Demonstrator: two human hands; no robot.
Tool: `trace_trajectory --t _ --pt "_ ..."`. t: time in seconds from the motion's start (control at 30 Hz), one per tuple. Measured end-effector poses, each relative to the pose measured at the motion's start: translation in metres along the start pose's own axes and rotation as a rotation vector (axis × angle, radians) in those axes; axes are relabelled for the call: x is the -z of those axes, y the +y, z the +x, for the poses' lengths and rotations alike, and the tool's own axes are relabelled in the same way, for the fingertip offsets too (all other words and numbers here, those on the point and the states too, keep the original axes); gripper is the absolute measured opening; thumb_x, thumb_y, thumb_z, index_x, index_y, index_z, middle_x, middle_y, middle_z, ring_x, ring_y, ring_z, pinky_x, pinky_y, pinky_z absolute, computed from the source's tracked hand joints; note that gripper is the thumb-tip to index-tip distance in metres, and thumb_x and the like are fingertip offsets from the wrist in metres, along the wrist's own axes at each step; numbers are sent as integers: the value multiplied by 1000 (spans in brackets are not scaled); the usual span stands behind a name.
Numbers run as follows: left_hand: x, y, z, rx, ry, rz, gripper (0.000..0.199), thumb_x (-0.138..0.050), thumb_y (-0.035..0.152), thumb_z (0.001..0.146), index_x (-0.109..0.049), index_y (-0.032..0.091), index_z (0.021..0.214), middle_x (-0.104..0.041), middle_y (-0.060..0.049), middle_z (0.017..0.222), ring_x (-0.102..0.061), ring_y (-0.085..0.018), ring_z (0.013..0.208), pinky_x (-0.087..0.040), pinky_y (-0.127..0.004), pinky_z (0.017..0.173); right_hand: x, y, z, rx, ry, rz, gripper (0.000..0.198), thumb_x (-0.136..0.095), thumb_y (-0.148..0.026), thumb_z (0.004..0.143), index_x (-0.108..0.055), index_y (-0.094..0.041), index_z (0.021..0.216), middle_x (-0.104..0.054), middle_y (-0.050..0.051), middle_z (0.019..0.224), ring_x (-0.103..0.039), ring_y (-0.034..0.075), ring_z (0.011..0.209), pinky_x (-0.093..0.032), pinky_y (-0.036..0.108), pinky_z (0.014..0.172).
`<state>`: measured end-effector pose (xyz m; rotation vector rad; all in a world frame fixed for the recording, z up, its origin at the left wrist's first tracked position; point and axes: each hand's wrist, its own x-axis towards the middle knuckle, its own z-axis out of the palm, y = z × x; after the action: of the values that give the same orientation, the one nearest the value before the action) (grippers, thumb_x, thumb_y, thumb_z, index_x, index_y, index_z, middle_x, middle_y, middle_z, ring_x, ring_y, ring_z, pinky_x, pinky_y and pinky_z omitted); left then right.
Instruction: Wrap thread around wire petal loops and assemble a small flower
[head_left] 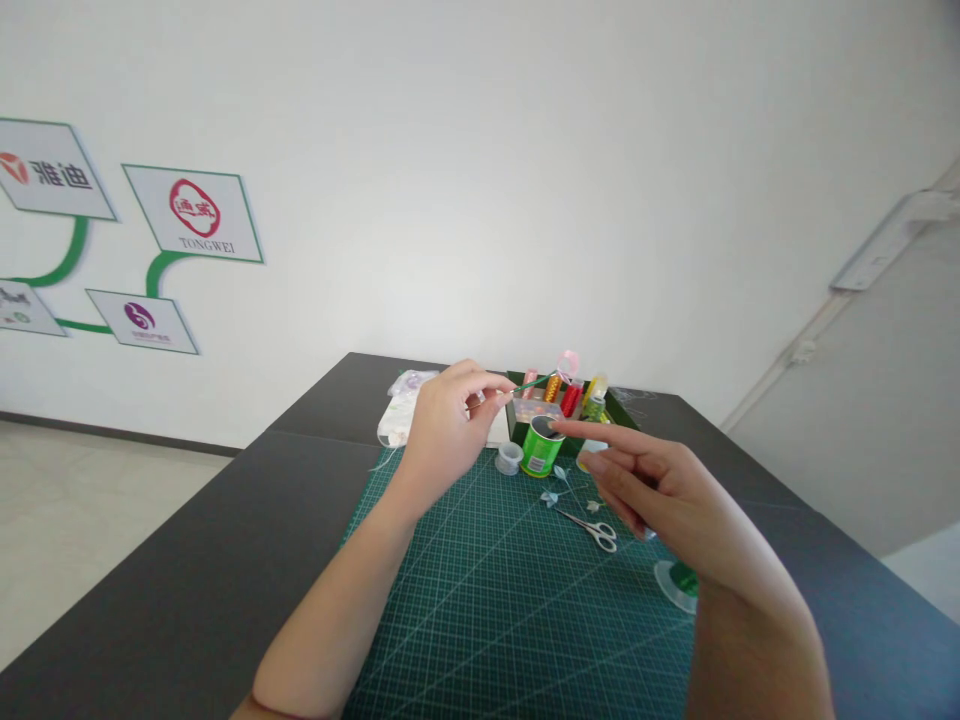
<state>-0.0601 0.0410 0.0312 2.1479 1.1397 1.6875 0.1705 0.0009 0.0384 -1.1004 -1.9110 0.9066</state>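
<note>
My left hand [457, 415] is closed in a pinch on a thin green stem [534, 382]. At the stem's far end is a translucent pink loop [568, 363], like a wire-framed petal. My right hand [649, 475] has its index finger stretched out to the left and the thumb apart below it, the other fingers curled; I see nothing in it. That fingertip overlaps the rim of a bright green can [541, 452] in the view; whether they touch I cannot tell. White-handled scissors [598, 532] lie on the mat below, beside small pale-blue petal pieces [550, 497].
A green cutting mat [480, 610] covers part of the dark table [225, 560]. Behind the can stands a dark green box [622, 412] with coloured spools. A small clear cup [509, 458], a white cloth-like bundle [395, 418] and a green tape spool [679, 585] are around.
</note>
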Motion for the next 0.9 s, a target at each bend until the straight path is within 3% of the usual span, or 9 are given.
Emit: trace_trajectory --t 0.13,0.23,0.4,0.57,0.9 --pt "-1 0 -1 -19 -13 75 15 -64 15 92 -79 20 92 -70 -2 81 -59 -13 68 -43 -27 62 8 -7 -13 46 2 -195 42 -55 -45 101 -76 -16 123 -46 -5 49 -36 9 42 -25 22 41" --pt "-4 -2 -2 -52 -26 129 16 -64 12 93 -79 20 93 -70 -1 83 -59 -13 68 -43 -28 63 10 -14 -23 176 -71 -329 33 -54 -38 103 -82 -21 108 -59 -1 55 -44 9 44 -29 22 42" --pt "-11 -3 -4 -94 -61 222 15 -65 13 94 -78 20 94 -69 -1 83 -58 -13 67 -42 -28 65 6 -21 -38 364 -196 -398 32 -49 -23 107 -78 -27 120 -72 -2 67 -56 7 51 -37 21 50" --pt "-15 -2 -6 -95 -97 239 15 -64 15 96 -78 19 95 -70 -2 85 -58 -13 69 -42 -28 65 4 -25 -45 411 -246 -399 38 -50 -18 106 -71 -31 134 -78 -1 79 -64 9 58 -44 21 57" --pt "-17 4 -9 -117 -328 243 20 -60 12 96 -77 21 92 -68 -4 86 -61 -17 78 -42 -29 68 13 -26 -46 427 -134 -347 35 -50 -28 105 -76 -32 129 -66 0 57 -54 11 46 -39 25 48"
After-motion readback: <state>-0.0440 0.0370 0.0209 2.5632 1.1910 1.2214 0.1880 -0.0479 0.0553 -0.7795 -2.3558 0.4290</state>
